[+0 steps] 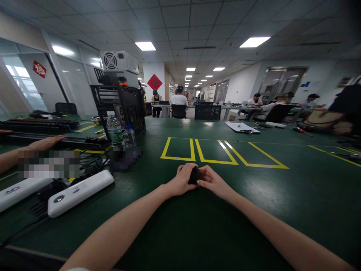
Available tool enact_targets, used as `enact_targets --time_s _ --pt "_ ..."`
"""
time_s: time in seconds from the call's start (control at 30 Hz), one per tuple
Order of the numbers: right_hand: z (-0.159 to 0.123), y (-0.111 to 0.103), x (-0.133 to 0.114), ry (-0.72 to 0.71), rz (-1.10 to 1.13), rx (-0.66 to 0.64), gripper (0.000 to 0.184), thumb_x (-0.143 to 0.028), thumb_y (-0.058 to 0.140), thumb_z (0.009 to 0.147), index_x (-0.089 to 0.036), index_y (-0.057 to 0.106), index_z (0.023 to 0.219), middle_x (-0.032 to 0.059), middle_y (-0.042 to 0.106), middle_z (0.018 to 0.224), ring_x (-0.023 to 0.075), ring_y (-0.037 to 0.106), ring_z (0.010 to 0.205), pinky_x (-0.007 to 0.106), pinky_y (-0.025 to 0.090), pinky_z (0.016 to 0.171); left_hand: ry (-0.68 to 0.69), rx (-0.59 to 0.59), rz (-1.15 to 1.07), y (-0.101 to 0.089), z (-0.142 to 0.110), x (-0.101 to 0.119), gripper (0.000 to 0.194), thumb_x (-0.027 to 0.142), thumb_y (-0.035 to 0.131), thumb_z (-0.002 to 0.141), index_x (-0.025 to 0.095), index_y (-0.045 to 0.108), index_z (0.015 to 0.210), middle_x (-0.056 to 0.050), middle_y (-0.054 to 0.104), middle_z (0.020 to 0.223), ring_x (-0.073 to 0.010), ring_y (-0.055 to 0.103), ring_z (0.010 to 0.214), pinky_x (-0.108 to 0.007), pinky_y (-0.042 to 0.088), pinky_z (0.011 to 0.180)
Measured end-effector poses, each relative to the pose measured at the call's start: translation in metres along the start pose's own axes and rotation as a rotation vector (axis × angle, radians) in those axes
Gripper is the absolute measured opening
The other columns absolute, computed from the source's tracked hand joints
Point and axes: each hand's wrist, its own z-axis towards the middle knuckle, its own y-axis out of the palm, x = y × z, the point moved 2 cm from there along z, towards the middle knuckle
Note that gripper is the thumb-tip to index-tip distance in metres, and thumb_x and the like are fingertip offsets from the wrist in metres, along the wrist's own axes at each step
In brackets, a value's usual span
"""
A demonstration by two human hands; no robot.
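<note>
Grip: the left hand (182, 181) is closed around the left side of a small, black, block-shaped object (193, 175), fingers laid over it. The right hand (212, 182) is partly closed, its bent fingers and thumb at the object's right edge; how firmly it holds cannot be told. The object sits between the two hands, presumably so one steadies it while the other works its free side. Its finer detail is hidden, and whether it bears on the dark green, smooth-surfaced table (180, 233) cannot be established.

Just beyond the hands lie three yellow tape outlines (217, 162), apparently marking set places on the surface. To the left lies a long, white, rounded plastic casing (81, 193) beside tangled black cables (93, 162). Farther back stand a clear plastic bottle with a green label (115, 136) and a smaller clear bottle with a blue cap (129, 137), close against a black metal open-sided rack (132, 109). At the far left, a co-worker's hand (46, 143) extends over long black parts. A clipboard with white paper (241, 127) lies toward the far right.
</note>
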Motion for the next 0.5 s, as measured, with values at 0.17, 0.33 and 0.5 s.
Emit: enact_targets --time_s 0.17,0.33,0.5 --pt "0.0024 -0.0015 0.0036 -0.009 0.025 0.053 0.023 -0.034 0.056 0.072 -0.021 0.047 0.088 0.0013 0.053 0.093 0.0173 0.054 0.091 0.038 0.043 0.083 0.014 0.003 0.003 0.001 0.001 -0.0011 0.06 0.025 0.062 0.066 0.023 0.028 0.115 -0.006 0.042 0.111 -0.0211 0.039 0.107 -0.04 0.024 0.095" --pt "0.0045 -0.0028 0.0027 0.042 0.007 0.073 0.029 -0.033 0.056 0.072 -0.02 0.046 0.095 0.0033 0.053 0.098 0.0177 0.053 0.094 0.039 0.041 0.084 0.006 -0.009 -0.003 0.0009 0.0017 -0.0013 0.059 0.025 0.062 0.067 0.024 0.028 0.114 -0.005 0.041 0.111 -0.0213 0.04 0.107 -0.041 0.024 0.094" --pt "0.0 -0.0014 -0.0035 0.036 0.044 -0.014 0.031 -0.029 0.059 0.069 -0.021 0.045 0.096 0.0028 0.051 0.101 0.0179 0.053 0.093 0.039 0.042 0.083 -0.004 -0.016 0.003 0.0003 0.0007 -0.0003 0.055 0.026 0.06 0.068 0.024 0.029 0.113 -0.005 0.042 0.111 -0.0219 0.04 0.107 -0.042 0.023 0.095"
